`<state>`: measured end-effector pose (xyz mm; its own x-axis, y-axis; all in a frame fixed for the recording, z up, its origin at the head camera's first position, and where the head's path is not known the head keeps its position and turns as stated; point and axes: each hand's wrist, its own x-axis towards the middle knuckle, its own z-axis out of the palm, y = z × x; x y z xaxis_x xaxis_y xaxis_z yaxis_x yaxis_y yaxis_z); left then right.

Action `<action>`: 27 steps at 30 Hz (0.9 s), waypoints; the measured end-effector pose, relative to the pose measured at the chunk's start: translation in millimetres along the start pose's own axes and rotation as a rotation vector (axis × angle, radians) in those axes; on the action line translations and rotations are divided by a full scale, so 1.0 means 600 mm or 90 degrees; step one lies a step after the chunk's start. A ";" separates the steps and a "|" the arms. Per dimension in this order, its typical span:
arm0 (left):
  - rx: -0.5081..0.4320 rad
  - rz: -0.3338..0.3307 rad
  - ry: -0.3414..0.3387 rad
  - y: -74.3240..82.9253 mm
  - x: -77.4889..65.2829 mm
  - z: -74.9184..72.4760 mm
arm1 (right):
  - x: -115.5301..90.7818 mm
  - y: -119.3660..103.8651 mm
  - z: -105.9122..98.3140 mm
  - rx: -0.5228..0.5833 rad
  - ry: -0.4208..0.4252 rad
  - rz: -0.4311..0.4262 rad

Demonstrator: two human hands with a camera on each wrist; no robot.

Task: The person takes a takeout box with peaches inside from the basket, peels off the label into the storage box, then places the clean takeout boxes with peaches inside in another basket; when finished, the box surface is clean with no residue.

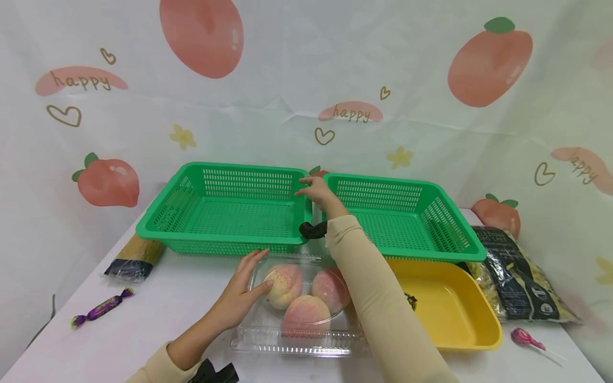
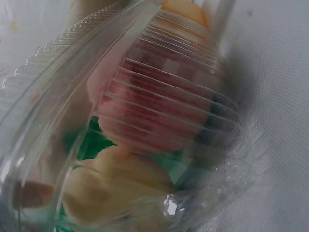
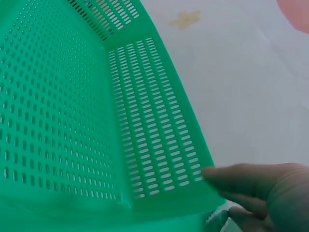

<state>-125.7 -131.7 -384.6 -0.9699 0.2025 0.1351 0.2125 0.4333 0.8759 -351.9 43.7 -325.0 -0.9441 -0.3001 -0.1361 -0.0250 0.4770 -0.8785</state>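
A transparent plastic clamshell box [image 1: 306, 348] stands at the front middle of the table with peaches [image 1: 306, 316] inside. My left hand [image 1: 239, 292] rests on its left side, fingers spread and thumb over the lid. In the left wrist view the ribbed wall of the box and a blurred peach [image 2: 154, 101] fill the picture. Farther back, my right hand [image 1: 322, 192] reaches over the gap between the left green basket [image 1: 222, 234] and the right green basket [image 1: 431, 252]. In the right wrist view its fingertips [image 3: 210, 173] are right at a green basket's rim.
A yellow basin [image 1: 455, 308] stands right of the box, partly behind my right sleeve [image 1: 373, 287]. Black-and-clear food bags [image 1: 522, 276] and a pink lollipop [image 1: 524, 338] lie far right. At left are a brown packet [image 1: 136, 258] and a purple wrapped candy [image 1: 102, 307]. A printed cloth hangs behind.
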 end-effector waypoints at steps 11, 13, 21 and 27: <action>-0.065 -0.047 0.039 0.006 -0.005 -0.002 | -0.003 0.002 0.000 0.038 -0.073 0.029; -0.115 -0.071 0.040 0.010 -0.012 -0.005 | -0.004 0.002 0.001 0.040 -0.076 0.029; -0.286 -0.226 -0.001 0.007 -0.064 -0.003 | -0.004 0.003 0.004 0.025 -0.070 0.017; -0.357 -0.254 0.033 0.002 -0.088 0.014 | -0.005 0.004 0.005 0.015 -0.063 0.014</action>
<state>-73.2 -134.3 -394.4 -0.9686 0.0740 -0.2375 -0.2419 -0.0570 0.9686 -348.1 43.6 -328.0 -0.9071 -0.3710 -0.1989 0.0039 0.4651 -0.8853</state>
